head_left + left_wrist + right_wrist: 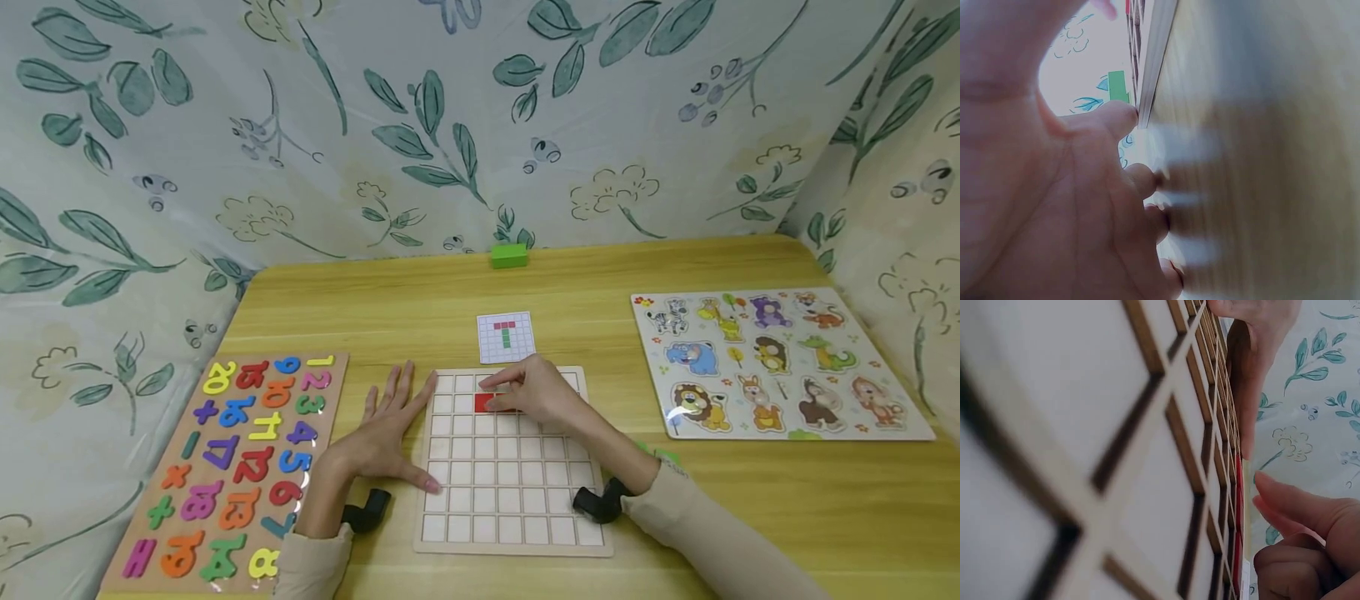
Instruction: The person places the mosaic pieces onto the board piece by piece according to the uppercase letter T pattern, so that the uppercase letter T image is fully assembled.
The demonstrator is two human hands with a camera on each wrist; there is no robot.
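A wooden grid board (pixel 484 475) with white squares lies on the table. Red tiles (pixel 483 403) sit in its second row, partly covered by my right hand (pixel 536 392). The thumb and index finger of that hand are apart at the tiles, and nothing shows between them; in the right wrist view its other fingers (pixel 1291 575) are curled. My left hand (pixel 375 433) is spread at the board's left edge, thumb over the rim and index fingertip at the upper left corner. Behind the board lies a pattern card (pixel 487 346) with a red and green T.
To the left lies a board of colourful foam numbers (pixel 217 475). An animal puzzle board (pixel 780 367) lies to the right. A green block (pixel 509 256) stands at the table's back edge, and green pieces (pixel 666 456) show beside my right forearm.
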